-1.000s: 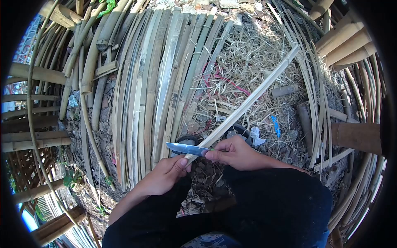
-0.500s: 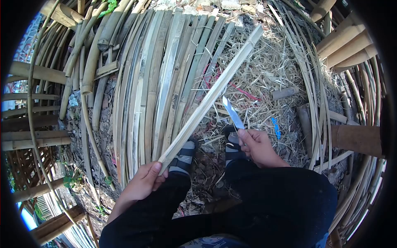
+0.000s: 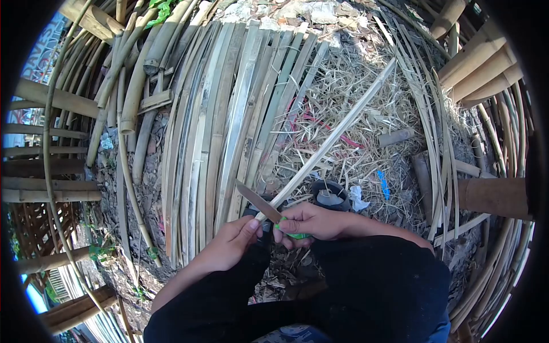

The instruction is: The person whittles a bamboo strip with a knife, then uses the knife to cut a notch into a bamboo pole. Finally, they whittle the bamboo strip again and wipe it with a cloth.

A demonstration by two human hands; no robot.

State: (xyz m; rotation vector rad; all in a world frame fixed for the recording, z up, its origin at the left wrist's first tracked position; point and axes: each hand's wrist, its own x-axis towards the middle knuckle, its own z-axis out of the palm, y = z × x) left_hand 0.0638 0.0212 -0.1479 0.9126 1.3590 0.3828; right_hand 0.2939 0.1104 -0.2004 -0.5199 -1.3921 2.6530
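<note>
- Where the head view looks down on the ground, the left hand closes its grip around the near end of one bamboo strip. The strip slants away to the upper right, its far end over the straw-like shavings.
- The right hand is wrapped tight about the green handle of a knife. The blade crosses the strip's near end and points up and left.
- Hazard, as judged: the blade lies just beside the left thumb. If the edge skids along the grain or the cut gives way suddenly, it would likely run into those fingers.
- Second hazard, as judged: the long strip appears unsupported along most of its length, so it may flex or twist and throw the blade off line toward the legs below.
- Counts: two hands, one knife and one held strip. One sandalled foot shows plainly, the other being mostly hidden behind the hands.
- Counts, surroundings: one blue scrap. There are well over a dozen split slats across the left and middle of the ground, too crowded for an exact count. About four round poles lie at the upper right edge.
</note>
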